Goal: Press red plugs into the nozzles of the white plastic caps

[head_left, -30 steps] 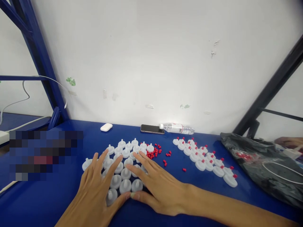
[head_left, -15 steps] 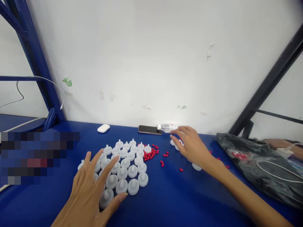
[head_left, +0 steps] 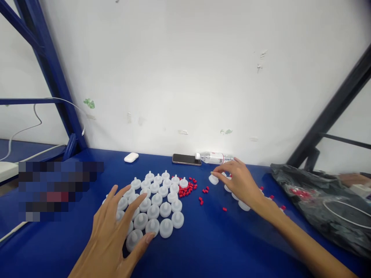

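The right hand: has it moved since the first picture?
Yes. Judged against the bottle, the right hand has moved rightward and up the picture, towards it.

Brightly lit wall (head_left: 179, 77), soft sheen on table (head_left: 211, 235), pixelated left patch (head_left: 58, 189), darkened top-right corner

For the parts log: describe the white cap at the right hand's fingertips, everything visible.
The white cap is small, round, apparently plastic, wide part down. The right hand seems to pinch its top, hiding any tip there. It's over the blue table, in front of the bottle; lifted or resting, I can't tell.
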Demonstrator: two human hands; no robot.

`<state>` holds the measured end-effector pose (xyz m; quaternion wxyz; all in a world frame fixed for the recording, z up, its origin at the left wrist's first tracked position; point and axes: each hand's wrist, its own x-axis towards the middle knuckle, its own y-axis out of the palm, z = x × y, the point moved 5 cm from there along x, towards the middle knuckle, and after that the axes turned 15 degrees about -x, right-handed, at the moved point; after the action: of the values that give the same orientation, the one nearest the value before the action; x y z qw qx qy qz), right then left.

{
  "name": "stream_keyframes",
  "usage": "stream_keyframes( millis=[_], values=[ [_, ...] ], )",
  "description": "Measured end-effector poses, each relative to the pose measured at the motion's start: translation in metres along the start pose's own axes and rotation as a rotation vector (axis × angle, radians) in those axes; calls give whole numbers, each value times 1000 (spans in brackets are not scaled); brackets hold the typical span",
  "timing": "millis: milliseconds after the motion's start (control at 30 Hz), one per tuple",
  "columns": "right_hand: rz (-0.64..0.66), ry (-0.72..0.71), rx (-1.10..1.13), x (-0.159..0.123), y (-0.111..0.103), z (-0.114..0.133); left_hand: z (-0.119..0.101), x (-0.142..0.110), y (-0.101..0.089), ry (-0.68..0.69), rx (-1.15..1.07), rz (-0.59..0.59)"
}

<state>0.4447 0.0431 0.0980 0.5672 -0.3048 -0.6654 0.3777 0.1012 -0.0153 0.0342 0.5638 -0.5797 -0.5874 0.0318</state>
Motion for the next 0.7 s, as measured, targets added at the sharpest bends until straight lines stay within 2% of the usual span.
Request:
stream_keyframes(
  millis=[100, 167, 300, 400, 467, 567, 633, 700],
  values=[
    [-75, -30, 364, -13, -19, 35, -26, -2, -11, 82, -82, -144],
    [-64, -81, 544, -26, -25, 63, -44, -3, -11, 80, -193, -166],
    [-131, -225, 778, -54, -34, 102, -73, 9, 16, -57, -457, 105],
    [-164, -270, 866, -65, -31, 108, -87, 22, 38, -232, -623, 291],
    [-96, -188, 869, -67, -22, 104, -90, 26, 49, -326, -683, 351],
    [86, -89, 780, -69, -7, 99, -86, 23, 59, -374, -667, 328],
    [169, -138, 702, -69, -3, 100, -84, 19, 62, -327, -616, 275],
    [223, -216, 681, -68, -3, 101, -86, 15, 65, -287, -577, 284]
  ],
)
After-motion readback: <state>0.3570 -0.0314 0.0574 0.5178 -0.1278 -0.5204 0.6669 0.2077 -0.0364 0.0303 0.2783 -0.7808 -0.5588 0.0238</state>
